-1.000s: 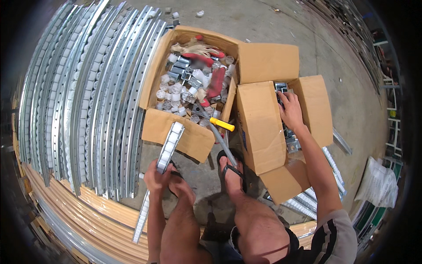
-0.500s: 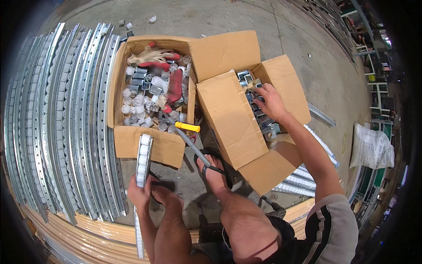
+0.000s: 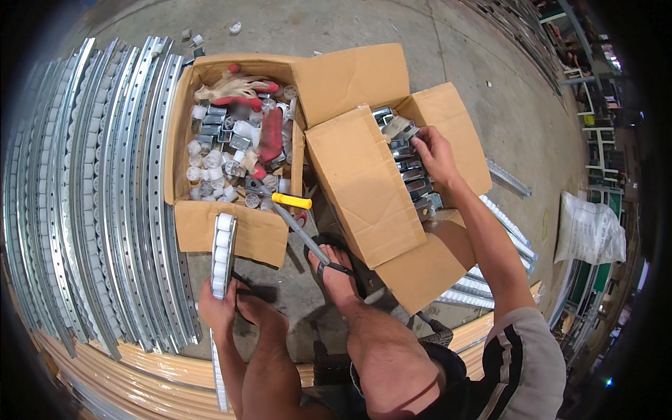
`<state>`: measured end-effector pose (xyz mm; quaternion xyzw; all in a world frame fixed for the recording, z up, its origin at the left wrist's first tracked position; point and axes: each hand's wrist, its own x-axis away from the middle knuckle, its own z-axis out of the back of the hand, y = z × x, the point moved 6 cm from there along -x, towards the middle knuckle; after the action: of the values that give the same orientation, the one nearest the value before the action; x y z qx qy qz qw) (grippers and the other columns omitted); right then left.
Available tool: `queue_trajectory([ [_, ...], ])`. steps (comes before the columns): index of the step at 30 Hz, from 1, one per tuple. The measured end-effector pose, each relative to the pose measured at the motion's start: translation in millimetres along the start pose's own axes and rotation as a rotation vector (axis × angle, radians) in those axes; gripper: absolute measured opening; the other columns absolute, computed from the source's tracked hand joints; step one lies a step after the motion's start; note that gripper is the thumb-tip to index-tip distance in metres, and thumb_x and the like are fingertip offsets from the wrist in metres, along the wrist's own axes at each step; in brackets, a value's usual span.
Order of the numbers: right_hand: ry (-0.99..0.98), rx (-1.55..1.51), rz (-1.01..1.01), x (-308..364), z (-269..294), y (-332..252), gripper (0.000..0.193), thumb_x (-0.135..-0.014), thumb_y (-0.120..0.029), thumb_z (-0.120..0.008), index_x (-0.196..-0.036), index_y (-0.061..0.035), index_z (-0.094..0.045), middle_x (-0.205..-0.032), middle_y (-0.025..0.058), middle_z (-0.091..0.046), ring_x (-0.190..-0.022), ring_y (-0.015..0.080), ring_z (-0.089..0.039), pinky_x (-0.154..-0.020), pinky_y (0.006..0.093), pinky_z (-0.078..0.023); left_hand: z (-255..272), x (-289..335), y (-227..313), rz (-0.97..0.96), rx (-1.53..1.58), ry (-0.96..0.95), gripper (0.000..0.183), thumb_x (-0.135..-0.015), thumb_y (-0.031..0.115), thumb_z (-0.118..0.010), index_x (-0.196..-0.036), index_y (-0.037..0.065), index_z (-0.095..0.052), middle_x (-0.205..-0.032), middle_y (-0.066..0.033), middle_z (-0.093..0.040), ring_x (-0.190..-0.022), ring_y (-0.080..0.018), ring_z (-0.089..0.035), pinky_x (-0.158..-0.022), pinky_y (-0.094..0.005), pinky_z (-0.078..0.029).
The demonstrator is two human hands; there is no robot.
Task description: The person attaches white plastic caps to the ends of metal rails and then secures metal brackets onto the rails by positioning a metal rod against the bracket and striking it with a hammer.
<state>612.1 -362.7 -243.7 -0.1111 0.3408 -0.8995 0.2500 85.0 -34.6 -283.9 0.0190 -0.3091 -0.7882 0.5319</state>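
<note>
Steel roller rail [image 3: 222,259] in the left hand [image 3: 218,308], metal bracket [image 3: 402,129] in the right hand [image 3: 437,157]

Held near the person's left foot [image 3: 246,306], the rail carries white rollers [image 3: 223,239] between its metal sides. The left hand is wrapped around it, with more length showing below the fist. It should be stiff and awkward for its length; its rollers would likely turn under a grip, so the side flanges offer surer hold.

Well apart, the right hand's thumb and fingers appear closed on the bracket, which is blurred; it looks rigid, light and perhaps slick, best pinched by an edge. Beneath, an open cardboard box [image 3: 364,189] holds similar packed brackets [image 3: 411,175].

The carton [image 3: 180,143] to its left holds loose plastic wheels [image 3: 212,159], metal pieces [image 3: 212,130] and red-and-cream work gloves [image 3: 271,136]; a yellow-handled tool [image 3: 292,201] and grey bar [image 3: 308,241] cross its near corner. Farther left, long rails [image 3: 105,196] lie side by side.
</note>
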Motion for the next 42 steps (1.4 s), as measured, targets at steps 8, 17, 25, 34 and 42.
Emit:
queue_trajectory([
  [8, 0.06, -0.316, -0.246, -7.7, 11.2, 14.6, 0.029, -0.103, -0.025, -0.06, -0.106, 0.0038, -0.06, -0.093, 0.0108, -0.068, -0.083, 0.0159, -0.068, -0.072, 0.0294, -0.056, -0.5, -0.2, 2.0, 0.001, -0.048, 0.009, 0.043, -0.08, 0.03, -0.084, -0.11, 0.004, -0.069, -0.093, -0.0202, -0.072, -0.086, -0.0391, -0.071, -0.077, -0.0429, -0.054],
  [17, -0.107, -1.045, -0.392, -1.2, 0.2, -27.8, 0.026, -0.101, -0.021, -0.061, -0.102, 0.0045, -0.06, -0.103, 0.0162, -0.067, -0.099, 0.0264, -0.07, -0.086, 0.0358, -0.061, 4.6, 1.3, 8.8, -0.041, -0.001, -0.004, 0.039, -0.08, 0.03, -0.083, -0.108, 0.005, -0.07, -0.092, -0.0184, -0.072, -0.085, -0.038, -0.071, -0.075, -0.0417, -0.055],
  [25, -0.414, -1.259, -0.348, 10.4, -72.9, -141.5, 0.045, -0.093, -0.015, -0.071, -0.133, -0.0043, -0.053, -0.119, 0.0113, -0.066, -0.112, 0.023, -0.065, -0.098, 0.037, -0.053, 34.2, 2.4, 15.3, 0.062, 0.062, -0.226, 0.038, -0.077, 0.025, -0.085, -0.105, 0.004, -0.071, -0.086, -0.0159, -0.073, -0.078, -0.0251, -0.072, -0.073, -0.0364, -0.055],
  [34, -0.843, -1.247, -0.215, 63.2, -213.9, -265.4, 0.069, -0.084, 0.001, -0.079, -0.143, -0.0007, -0.043, -0.129, 0.0074, -0.059, -0.112, 0.0142, -0.061, -0.097, 0.031, -0.052, 65.7, 13.2, 9.3, 0.194, 0.142, -0.411, 0.04, -0.074, 0.015, -0.088, -0.108, 0.001, -0.071, -0.09, -0.0045, -0.073, -0.081, -0.0116, -0.066, -0.075, -0.032, -0.054],
  [42, -0.885, -1.228, -0.245, 87.3, -230.4, -283.1, 0.071, -0.083, 0.0, -0.081, -0.143, -0.0037, -0.044, -0.132, 0.0062, -0.058, -0.119, 0.0145, -0.057, -0.102, 0.0321, -0.049, 84.6, 22.2, 23.8, 0.074, 0.194, -0.407, 0.045, -0.07, 0.027, -0.091, -0.101, 0.001, -0.071, -0.083, -0.0157, -0.073, -0.075, -0.0235, -0.071, -0.073, -0.0381, -0.055],
])
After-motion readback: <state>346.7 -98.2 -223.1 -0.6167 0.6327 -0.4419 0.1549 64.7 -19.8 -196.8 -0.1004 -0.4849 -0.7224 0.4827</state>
